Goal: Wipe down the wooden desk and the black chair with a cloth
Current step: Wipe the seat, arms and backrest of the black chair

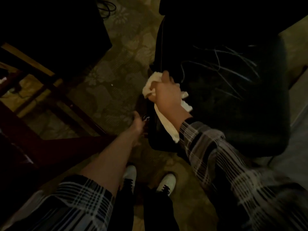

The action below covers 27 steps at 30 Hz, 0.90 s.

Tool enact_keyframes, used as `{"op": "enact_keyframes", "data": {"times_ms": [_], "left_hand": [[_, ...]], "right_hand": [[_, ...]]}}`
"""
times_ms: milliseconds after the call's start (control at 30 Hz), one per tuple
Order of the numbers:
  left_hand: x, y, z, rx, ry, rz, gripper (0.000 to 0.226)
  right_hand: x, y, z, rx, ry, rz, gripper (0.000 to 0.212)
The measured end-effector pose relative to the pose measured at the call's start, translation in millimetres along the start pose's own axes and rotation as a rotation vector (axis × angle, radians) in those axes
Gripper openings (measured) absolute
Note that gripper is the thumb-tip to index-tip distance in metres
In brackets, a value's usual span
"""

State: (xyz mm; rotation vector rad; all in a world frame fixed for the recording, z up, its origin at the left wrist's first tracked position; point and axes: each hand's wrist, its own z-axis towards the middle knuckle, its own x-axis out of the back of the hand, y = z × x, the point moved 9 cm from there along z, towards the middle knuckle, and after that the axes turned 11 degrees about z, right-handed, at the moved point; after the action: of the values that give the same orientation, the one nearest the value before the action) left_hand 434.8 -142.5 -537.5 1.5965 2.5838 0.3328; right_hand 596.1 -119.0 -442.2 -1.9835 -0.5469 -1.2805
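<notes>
Over the right half of the view sits the black chair [233,90], your largest item and your main hazard: its dark seat shows pale streaks or strands I cannot identify in this light, and you could snag the cloth on them or smear them rather than lift them. To your left, the wooden surface [55,144] shows only as dark red-brown frame members and lies well apart from the cloth; I cannot tell from here whether it has been wiped, so you risk missing it. Below you, the patterned carpet [116,67] is dim, and your shoes [166,181] stand close to the chair base; a trip is possible if the chair shifts. Your right hand [166,92] grips the bunched cloth [152,85] against the chair's left edge, with a long tail hanging toward your sleeve; that tail could drag or catch. Your left hand [139,123] reaches the chair's lower edge near a small shiny fitting; its fingers are hidden, so I cannot tell its grip, and pinching is a risk.
</notes>
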Motion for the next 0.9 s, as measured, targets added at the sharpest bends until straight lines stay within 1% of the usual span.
{"op": "enact_keyframes", "data": {"times_ms": [67, 133, 200, 233, 300, 367, 433, 500, 533, 567, 600, 700, 733, 800, 900], "left_hand": [[5, -7, 4, 0.036, -0.019, -0.063, 0.084], [2, -12, 3, 0.047, -0.053, -0.114, 0.083], [-3, -15, -1, 0.051, -0.062, -0.123, 0.082], [-6, -16, -4, 0.061, -0.068, -0.123, 0.082], [-11, -19, -5, 0.063, -0.1, -0.129, 0.085], [-11, -23, -3, 0.06, -0.116, -0.145, 0.086], [-9, -24, 0, 0.057, -0.115, -0.151, 0.086], [-9, -24, -1, 0.059, -0.122, -0.162, 0.088], [-10, -24, -2, 0.065, -0.133, -0.172, 0.09], [-11, -23, -3, 0.071, -0.141, -0.184, 0.092], [-11, -23, -3, 0.077, -0.142, -0.199, 0.093], [-15, -30, -5, 0.116, -0.138, -0.234, 0.096], [-18, -33, -5, 0.122, -0.141, -0.247, 0.097], [-24, -37, -5, 0.117, -0.138, -0.243, 0.097], [-30, -41, -3, 0.11, -0.144, -0.188, 0.101]], "right_hand": [[-5, 10, -43, 0.008, -0.001, 0.078, 0.037], [-11, 16, -91, 0.031, -0.066, 0.134, 0.037], [-12, 22, -106, 0.052, -0.118, 0.145, 0.036], [-8, 26, -97, 0.04, -0.122, 0.128, 0.036], [6, 32, -56, 0.02, -0.06, 0.069, 0.037], [18, 37, -3, -0.033, -0.008, 0.034, 0.039], [21, 42, 34, -0.096, -0.001, 0.022, 0.042], [22, 39, 35, -0.132, 0.026, 0.053, 0.045], [21, 36, 19, -0.129, 0.05, 0.063, 0.045], [17, 31, -3, -0.088, 0.061, 0.065, 0.043], [7, 25, -30, -0.033, 0.031, 0.077, 0.04], [-33, 11, -109, 0.091, -0.167, 0.16, 0.037], [-36, 11, -122, 0.094, -0.18, 0.162, 0.037], [-33, 13, -121, 0.104, -0.149, 0.152, 0.033], [-20, 9, -76, 0.174, -0.075, 0.094, 0.035]]}}
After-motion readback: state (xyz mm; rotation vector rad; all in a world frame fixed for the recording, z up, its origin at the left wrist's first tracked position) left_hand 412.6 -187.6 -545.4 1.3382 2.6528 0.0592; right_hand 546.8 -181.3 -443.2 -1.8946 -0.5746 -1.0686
